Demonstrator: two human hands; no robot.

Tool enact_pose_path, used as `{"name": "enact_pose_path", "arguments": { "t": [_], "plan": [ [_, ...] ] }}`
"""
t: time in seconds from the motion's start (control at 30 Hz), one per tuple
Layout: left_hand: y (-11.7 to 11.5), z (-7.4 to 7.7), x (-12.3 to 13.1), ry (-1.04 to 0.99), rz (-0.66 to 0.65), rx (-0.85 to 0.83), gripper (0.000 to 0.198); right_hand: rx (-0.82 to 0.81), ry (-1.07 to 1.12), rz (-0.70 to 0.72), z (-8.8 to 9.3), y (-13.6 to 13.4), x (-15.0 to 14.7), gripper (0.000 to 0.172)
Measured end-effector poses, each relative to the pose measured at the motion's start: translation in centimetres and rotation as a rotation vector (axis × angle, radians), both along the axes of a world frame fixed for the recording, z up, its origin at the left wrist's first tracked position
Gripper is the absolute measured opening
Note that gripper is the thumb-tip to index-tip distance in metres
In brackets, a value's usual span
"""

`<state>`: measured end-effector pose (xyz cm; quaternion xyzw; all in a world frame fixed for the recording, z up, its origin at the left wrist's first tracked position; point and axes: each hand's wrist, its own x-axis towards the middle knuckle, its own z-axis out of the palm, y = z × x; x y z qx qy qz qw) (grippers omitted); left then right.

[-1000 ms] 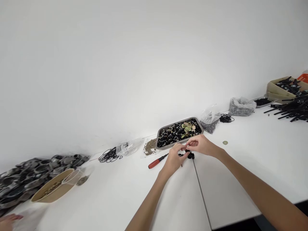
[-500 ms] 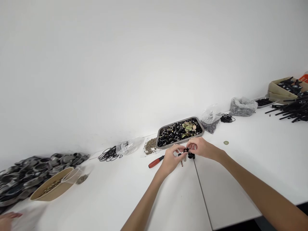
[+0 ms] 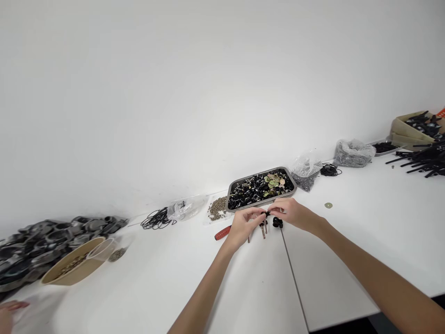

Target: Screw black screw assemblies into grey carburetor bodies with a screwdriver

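My left hand (image 3: 242, 225) and my right hand (image 3: 291, 211) meet over the white table (image 3: 333, 260), just in front of a metal tray (image 3: 243, 208) filled with black parts and greenish discs. Both pinch one small black part (image 3: 267, 214) between their fingertips. Below the hands, small black pieces (image 3: 277, 223) and a thin metal pin (image 3: 263, 230) lie on the table. A red-handled screwdriver (image 3: 222, 233) lies just left of my left hand.
Black rings (image 3: 158, 218), clear bags (image 3: 187, 207) and brass bits (image 3: 217, 208) sit along the wall. A tan bowl (image 3: 69, 269) and dark castings (image 3: 31, 243) are far left. Another person's fingers (image 3: 9, 310) show at the bottom left. Black rods (image 3: 422, 157) and a box (image 3: 410, 129) are far right.
Both hands have stayed together on the small black part, turning it slightly. The metal pin now shows below them. The view has drifted a little.
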<state>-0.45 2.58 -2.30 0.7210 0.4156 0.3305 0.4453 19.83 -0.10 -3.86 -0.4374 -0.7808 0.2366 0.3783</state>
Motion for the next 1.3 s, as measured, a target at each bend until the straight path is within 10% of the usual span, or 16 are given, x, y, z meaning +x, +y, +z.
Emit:
{"name": "enact_pose_path", "arguments": {
  "t": [0.47, 1.3],
  "plan": [
    [-0.5, -1.4, -1.8, -0.044, -0.044, -0.159, 0.034, 0.172, -0.176, 0.086, -1.5, -0.5, -1.3, 0.025],
    [-0.3, -1.5, -2.6, -0.372, -0.117, -0.257, 0.032, -0.17, 0.221, -0.133, 0.4, -1.4, -3.1, 0.024]
  ]
}}
